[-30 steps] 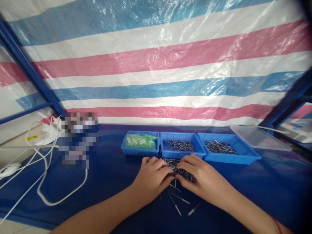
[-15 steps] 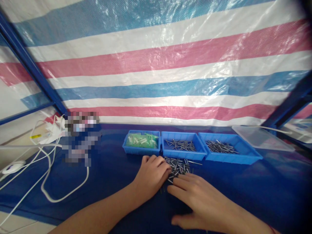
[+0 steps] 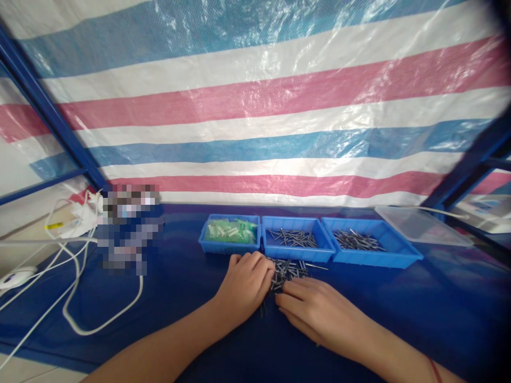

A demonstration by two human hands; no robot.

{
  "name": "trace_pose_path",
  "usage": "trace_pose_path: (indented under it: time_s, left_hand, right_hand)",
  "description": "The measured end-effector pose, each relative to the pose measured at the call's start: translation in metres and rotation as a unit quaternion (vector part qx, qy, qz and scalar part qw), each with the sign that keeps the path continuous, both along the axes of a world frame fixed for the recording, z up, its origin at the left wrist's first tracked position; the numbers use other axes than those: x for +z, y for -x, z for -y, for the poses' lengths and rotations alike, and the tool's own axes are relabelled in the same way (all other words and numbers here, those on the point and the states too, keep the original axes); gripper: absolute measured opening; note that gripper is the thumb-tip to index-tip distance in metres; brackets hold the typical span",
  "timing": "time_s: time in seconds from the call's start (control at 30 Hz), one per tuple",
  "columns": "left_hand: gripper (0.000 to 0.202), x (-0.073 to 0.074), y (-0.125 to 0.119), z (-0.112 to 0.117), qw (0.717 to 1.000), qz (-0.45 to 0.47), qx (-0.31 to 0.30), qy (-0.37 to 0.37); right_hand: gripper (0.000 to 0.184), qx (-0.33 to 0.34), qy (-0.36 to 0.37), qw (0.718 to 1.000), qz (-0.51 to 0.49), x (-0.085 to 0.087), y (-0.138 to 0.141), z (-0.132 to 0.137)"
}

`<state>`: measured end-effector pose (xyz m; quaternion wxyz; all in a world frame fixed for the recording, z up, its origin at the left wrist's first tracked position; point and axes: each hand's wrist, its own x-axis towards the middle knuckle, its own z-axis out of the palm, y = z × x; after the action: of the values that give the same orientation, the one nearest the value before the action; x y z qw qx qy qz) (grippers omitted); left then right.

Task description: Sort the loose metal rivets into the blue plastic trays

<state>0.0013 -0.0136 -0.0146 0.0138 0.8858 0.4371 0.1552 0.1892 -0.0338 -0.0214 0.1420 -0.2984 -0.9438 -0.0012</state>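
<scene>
A loose pile of thin metal pins (image 3: 289, 270), nail-like in shape, lies on the blue table in front of the bins. At the pile's left edge rests my left hand (image 3: 248, 279), its fingers bent together and the tips hidden. My right hand (image 3: 319, 304) is low at the near right side of the pile, fingers curled together and thumb tucked out of sight. Whether either hand pinches a pin cannot be made out. A couple of pins (image 3: 263, 308) stick out below my left hand.
Behind the pile stand three blue bins: the left bin (image 3: 229, 248) holds green and white pieces, the middle bin (image 3: 295, 255) and right bin (image 3: 379, 259) hold metal pins. A clear plastic lid (image 3: 423, 226) lies at the back right. White cables (image 3: 75, 319) run along the left.
My right hand's thumb has drawn in under the fingers, and the hand has closed up beside the pile. My left hand stays at the pile's left edge. The view has shifted slightly.
</scene>
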Motion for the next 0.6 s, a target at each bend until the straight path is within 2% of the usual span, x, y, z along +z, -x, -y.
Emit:
trace_pose_path:
  time_s: [0.1, 0.3, 0.6]
  left_hand:
    - [0.019, -0.0006, 0.0004, -0.0009, 1.000, 0.019, 0.005, 0.005]
    - [0.018, 0.0055, -0.0002, 0.0012, 0.995, 0.096, -0.017, 0.001]
    - [0.013, 0.0065, 0.0000, 0.0076, 0.976, 0.209, -0.057, 0.016]
  right_hand:
    - [0.015, -0.015, 0.007, 0.998, -0.058, 0.0021, 0.0003, -0.0006]
    - [0.021, -0.101, 0.017, 0.981, -0.164, 0.0036, -0.0019, -0.0026]
    - [0.017, -0.074, 0.110, 0.955, -0.264, 0.0010, -0.0012, -0.0033]
